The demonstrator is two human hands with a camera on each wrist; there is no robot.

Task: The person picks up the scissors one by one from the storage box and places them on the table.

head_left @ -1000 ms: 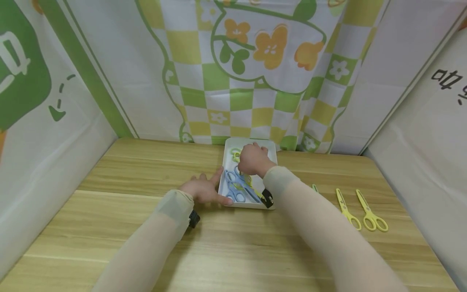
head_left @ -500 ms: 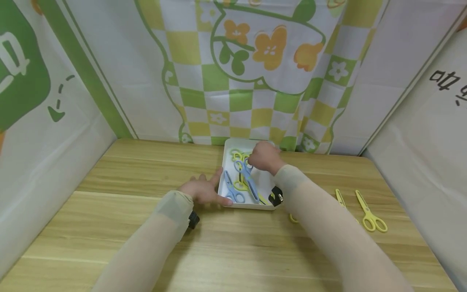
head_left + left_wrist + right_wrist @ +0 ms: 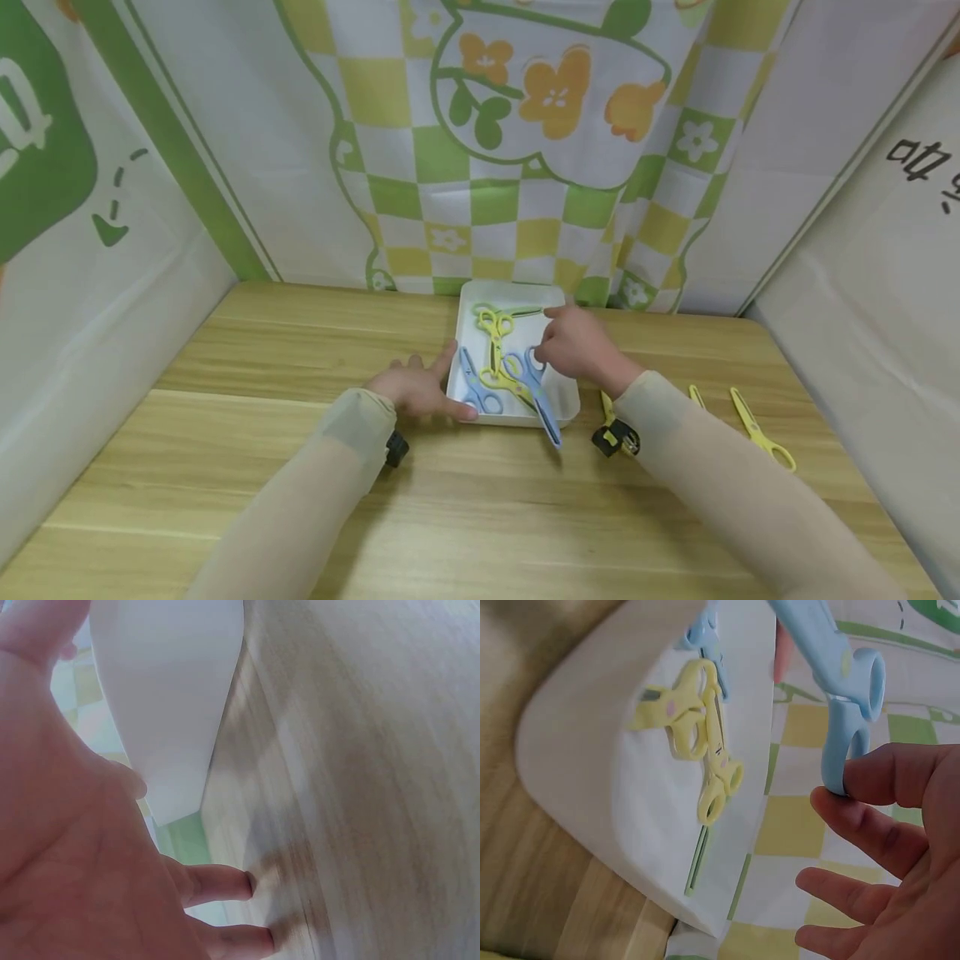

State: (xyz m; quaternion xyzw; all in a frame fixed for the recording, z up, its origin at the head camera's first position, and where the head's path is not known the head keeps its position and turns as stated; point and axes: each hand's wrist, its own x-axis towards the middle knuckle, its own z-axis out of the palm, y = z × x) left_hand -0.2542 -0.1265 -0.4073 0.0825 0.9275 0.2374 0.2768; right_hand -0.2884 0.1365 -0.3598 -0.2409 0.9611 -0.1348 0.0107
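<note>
My right hand (image 3: 581, 343) pinches one handle loop of a pair of light blue scissors (image 3: 814, 641) between thumb and index finger, its other fingers spread. The blades of these scissors point toward me, over the near right corner of the white tray (image 3: 525, 295). Fingers spread along the tray's left side, my left hand (image 3: 408, 390) has its thumb at the near left corner. In the left wrist view, the tray's outer wall (image 3: 165, 697) stands beside that palm. Inside the tray lie another blue pair of scissors (image 3: 481, 397), two overlapping yellow pairs (image 3: 495, 342) and a green pair (image 3: 521, 312).
On the wooden table (image 3: 300, 333), right of the tray, lie several more scissors, including a yellow pair (image 3: 759, 437) and others partly hidden by the right forearm. A checked, flowered curtain (image 3: 495, 204) hangs just behind the tray, with white fabric at both sides.
My right hand has lifted the blue scissors off the pile and carried them right and toward me. The left hand has stayed at the tray's side.
</note>
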